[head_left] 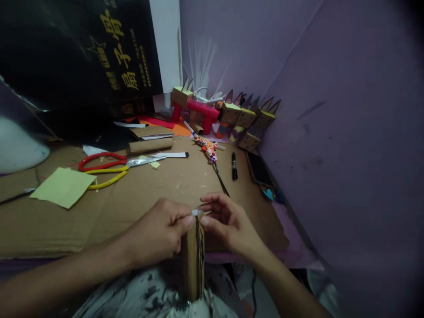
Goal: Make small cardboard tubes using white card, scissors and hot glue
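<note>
A long brown cardboard piece point(190, 260) stands upright in front of me, its lower end at my lap. Dark wavy lines run down its right side, and a small white strip point(195, 213) shows at its top. My left hand point(164, 227) is closed on the upper left edge, thumb against the cardboard. My right hand point(228, 221) is at the upper right edge. Its thumb touches the piece near the top, while its other fingers curve behind, partly apart.
Scissors with red and yellow handles point(104, 163) lie left beside a yellow-green paper point(64, 186). A rolled cardboard piece point(150, 145), a black marker point(234, 167) and a phone point(260, 169) lie farther back. Box-headed paper figures point(230, 114) stand by the purple wall point(347, 132).
</note>
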### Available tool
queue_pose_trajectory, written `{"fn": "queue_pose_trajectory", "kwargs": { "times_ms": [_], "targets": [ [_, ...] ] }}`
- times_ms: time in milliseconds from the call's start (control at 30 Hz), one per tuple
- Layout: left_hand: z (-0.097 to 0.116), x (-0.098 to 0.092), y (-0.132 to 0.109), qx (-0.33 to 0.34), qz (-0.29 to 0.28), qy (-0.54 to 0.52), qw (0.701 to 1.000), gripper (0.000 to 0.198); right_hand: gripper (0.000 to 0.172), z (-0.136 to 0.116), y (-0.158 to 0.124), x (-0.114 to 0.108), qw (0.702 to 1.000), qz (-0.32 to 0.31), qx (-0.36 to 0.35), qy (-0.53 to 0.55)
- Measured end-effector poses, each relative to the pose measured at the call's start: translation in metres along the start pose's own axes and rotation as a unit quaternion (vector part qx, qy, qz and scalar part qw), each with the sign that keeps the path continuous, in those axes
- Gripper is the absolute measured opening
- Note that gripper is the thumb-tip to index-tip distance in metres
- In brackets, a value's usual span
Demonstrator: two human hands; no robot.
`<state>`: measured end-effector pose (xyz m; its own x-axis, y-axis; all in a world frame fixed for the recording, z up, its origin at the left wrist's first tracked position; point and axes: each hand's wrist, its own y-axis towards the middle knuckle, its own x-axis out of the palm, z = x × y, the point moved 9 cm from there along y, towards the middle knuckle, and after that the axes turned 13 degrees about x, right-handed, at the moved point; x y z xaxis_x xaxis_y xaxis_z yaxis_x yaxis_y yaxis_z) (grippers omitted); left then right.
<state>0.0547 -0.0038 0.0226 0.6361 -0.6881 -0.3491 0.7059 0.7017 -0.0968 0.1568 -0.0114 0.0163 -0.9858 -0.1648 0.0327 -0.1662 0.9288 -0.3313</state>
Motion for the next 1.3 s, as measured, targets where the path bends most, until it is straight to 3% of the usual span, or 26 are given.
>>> {"fn": "queue_pose_trajectory", "kwargs": {
  "times_ms": [67,167,233,333,500,633,700,767,867,1033,1200,1300],
  "targets": [
    [-0.003,-0.012,0.005,-0.028,0.035,-0.011,0.999,0.032,0.043,0.010,0.008,0.004,0.997,-0.027,0.049,0.049],
    [0.003,-0.028,0.012,-0.031,0.077,0.004,0.997,0.032,0.038,0.022,0.009,0.019,0.986,-0.108,0.092,0.085],
    [0.005,-0.034,0.016,-0.035,0.090,0.002,0.995,0.033,0.038,0.026,0.008,0.026,0.978,-0.154,0.096,0.103],
    [0.002,-0.039,0.020,-0.053,0.107,-0.012,0.993,0.033,0.045,0.025,0.007,0.027,0.976,-0.176,0.077,0.102],
    [-0.003,-0.044,0.022,-0.033,0.142,0.011,0.989,0.032,0.042,0.011,0.005,0.021,0.986,-0.164,0.016,0.026],
    [-0.004,-0.036,0.021,-0.023,0.105,-0.043,0.993,0.031,0.039,0.007,0.004,0.017,0.991,-0.132,-0.011,0.004],
    [0.006,-0.041,0.018,0.014,0.141,-0.050,0.989,0.033,0.037,0.010,0.009,0.013,0.991,-0.108,0.001,0.083],
    [0.021,-0.049,0.009,0.069,0.204,-0.005,0.977,0.049,0.034,0.016,0.016,0.004,0.976,-0.075,0.020,0.206],
    [0.030,-0.039,-0.005,0.102,0.225,0.059,0.967,0.064,0.030,0.017,0.024,-0.010,0.936,-0.017,0.008,0.351],
    [0.002,-0.009,-0.009,0.046,0.243,-0.042,0.968,0.040,0.020,0.006,0.018,-0.022,0.878,0.065,-0.069,0.469],
    [0.012,-0.016,-0.006,0.143,0.362,-0.032,0.921,0.018,0.030,0.003,0.014,0.002,0.889,0.043,-0.056,0.451],
    [0.021,-0.024,-0.014,0.208,0.421,0.021,0.883,0.015,0.029,0.007,0.016,0.019,0.887,0.003,-0.016,0.462]
  ]
}}
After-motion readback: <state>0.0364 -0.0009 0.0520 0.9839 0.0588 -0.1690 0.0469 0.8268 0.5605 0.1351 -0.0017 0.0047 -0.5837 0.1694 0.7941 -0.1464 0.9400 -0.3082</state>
